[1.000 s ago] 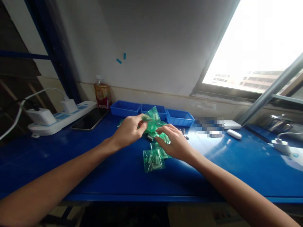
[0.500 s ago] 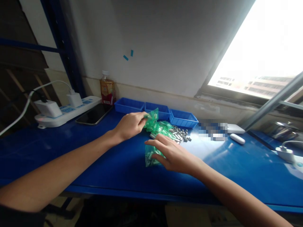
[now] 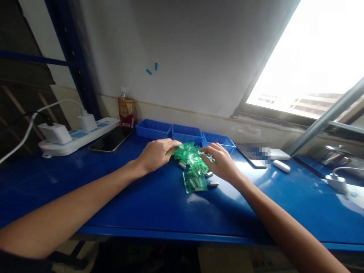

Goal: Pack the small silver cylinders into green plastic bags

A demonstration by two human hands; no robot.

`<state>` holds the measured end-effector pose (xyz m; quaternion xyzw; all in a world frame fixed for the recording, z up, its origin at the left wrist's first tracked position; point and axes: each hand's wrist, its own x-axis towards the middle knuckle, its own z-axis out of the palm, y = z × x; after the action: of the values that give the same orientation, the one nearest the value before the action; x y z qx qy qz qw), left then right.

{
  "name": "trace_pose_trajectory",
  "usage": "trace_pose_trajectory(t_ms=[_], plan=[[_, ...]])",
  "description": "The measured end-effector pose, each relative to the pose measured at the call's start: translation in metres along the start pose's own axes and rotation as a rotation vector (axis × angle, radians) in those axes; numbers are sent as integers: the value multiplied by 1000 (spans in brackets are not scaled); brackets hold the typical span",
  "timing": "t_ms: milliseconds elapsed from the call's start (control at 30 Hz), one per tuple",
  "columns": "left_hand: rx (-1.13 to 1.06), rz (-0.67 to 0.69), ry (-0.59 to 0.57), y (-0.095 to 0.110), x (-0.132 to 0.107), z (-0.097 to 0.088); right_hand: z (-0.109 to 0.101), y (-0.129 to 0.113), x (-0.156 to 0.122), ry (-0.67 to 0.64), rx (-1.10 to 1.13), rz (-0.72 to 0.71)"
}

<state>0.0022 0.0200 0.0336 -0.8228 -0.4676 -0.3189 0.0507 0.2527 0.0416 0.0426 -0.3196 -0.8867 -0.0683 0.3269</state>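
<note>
A heap of small green zip bags (image 3: 196,161) lies mid-table, with metal pieces inside at least some of them. My left hand (image 3: 157,153) is closed at the heap's left side, thumb and fingertips pinching the edge of a green bag (image 3: 184,148). On the right side, my right hand (image 3: 222,161) reaches over the bags and loose metal parts, fingers bent and thumb apart from them. One flat green bag (image 3: 195,182) rests at the front of the heap. Loose metal pieces lie around it, including one metal piece (image 3: 213,184) to its right and another (image 3: 182,164) at the left.
Three blue bins (image 3: 186,133) stand in a row behind the heap. At the left are a phone (image 3: 112,139), a power strip (image 3: 82,138) with chargers and a drink bottle (image 3: 127,110). To the right lie a white case (image 3: 281,166) and a partly blurred flat device (image 3: 257,162).
My right hand has left the front green bag and moved up and right to the heap. That bag now lies uncovered. My left hand has lowered its bag onto the heap.
</note>
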Motion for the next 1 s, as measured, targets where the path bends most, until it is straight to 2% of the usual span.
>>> trace_pose_trajectory(t_ms=[200, 300, 367, 633, 1000], plan=[[-8, -10, 42, 0, 1, -3, -11, -46, -8, -345, 4, -181], [-4, -14, 21, 0, 0, -2, -15, -54, -11, -496, -17, -224], [-3, -19, 6, 0, 0, -1, -14, -52, -12, -545, -10, -232], [-9, -18, -16, 1, -1, 0, -12, -51, -10, -561, 98, -263], [4, -15, -29, 1, -1, 1, 4, -51, -15, -450, -49, -177]])
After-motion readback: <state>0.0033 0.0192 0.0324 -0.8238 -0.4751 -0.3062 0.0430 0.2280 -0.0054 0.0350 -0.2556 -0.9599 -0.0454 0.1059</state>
